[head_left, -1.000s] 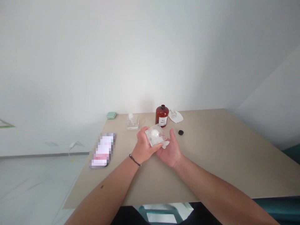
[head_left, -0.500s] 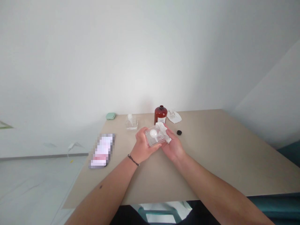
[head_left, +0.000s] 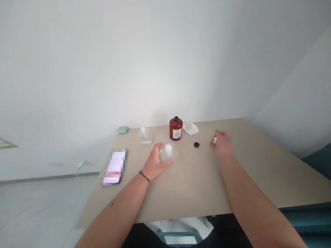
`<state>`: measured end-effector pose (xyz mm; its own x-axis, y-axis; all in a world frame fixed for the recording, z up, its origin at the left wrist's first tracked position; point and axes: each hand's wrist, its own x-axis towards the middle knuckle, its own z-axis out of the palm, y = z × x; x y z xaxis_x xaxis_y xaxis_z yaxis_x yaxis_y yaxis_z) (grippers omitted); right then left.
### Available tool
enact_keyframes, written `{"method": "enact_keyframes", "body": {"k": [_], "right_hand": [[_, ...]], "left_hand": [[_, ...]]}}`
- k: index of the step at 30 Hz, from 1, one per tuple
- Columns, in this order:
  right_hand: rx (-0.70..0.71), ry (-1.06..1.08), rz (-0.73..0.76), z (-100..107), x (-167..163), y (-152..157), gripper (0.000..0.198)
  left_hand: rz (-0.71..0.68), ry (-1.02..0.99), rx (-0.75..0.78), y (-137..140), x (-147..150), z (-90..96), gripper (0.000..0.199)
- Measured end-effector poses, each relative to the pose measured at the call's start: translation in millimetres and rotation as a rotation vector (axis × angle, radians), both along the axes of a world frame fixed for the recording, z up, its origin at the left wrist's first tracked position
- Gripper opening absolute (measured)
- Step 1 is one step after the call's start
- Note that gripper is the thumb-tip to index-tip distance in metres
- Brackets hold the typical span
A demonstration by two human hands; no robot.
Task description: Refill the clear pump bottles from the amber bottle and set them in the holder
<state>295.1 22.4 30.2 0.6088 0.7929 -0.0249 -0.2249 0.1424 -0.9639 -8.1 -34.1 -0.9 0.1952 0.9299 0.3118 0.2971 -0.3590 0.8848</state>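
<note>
My left hand (head_left: pixel 156 159) is wrapped round a clear square bottle with a white round cap (head_left: pixel 169 153), tilted above the table. Off to the right, my right hand (head_left: pixel 221 143) is closed on a crumpled tissue (head_left: pixel 215 140); only a white bit of it shows between the fingers. Behind the held bottle stands a brown bottle (head_left: pixel 176 129) with a white label and an uncapped neck. A small black cap (head_left: pixel 196 145) lies between it and my right hand. A second clear bottle with a white top (head_left: pixel 145 136) stands left of the brown one.
A used white tissue (head_left: pixel 190 128) lies behind the black cap, by the wall. At the back left sits a small green case (head_left: pixel 122 130). A phone with a blurred screen (head_left: pixel 115 167) rests at the left edge of the beige table (head_left: pixel 186 193).
My right hand has moved away from the clear bottle to the right, carrying the tissue. My left hand keeps holding the bottle in nearly the same place.
</note>
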Motion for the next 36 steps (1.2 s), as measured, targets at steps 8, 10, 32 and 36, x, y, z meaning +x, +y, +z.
{"method": "enact_keyframes", "body": {"k": [8,10,32,36], "right_hand": [[-0.333,-0.818,-0.012,-19.3,37.2,14.5,0.033],[-0.362,-0.954,-0.047,-20.9,37.3,17.7,0.032],[0.052,-1.337,-0.135,-13.3,-8.4,-12.3,0.038],[0.235,-1.410,0.027,-4.2,-45.8,-34.2,0.030]], "left_hand": [[-0.009,0.015,-0.028,2.2,-2.8,8.7,0.078],[0.002,0.006,-0.034,3.9,-3.8,7.0,0.079],[-0.164,-0.153,-0.175,17.1,-2.9,-10.5,0.077],[-0.190,-0.187,-0.174,18.3,-2.1,-13.1,0.077]]}}
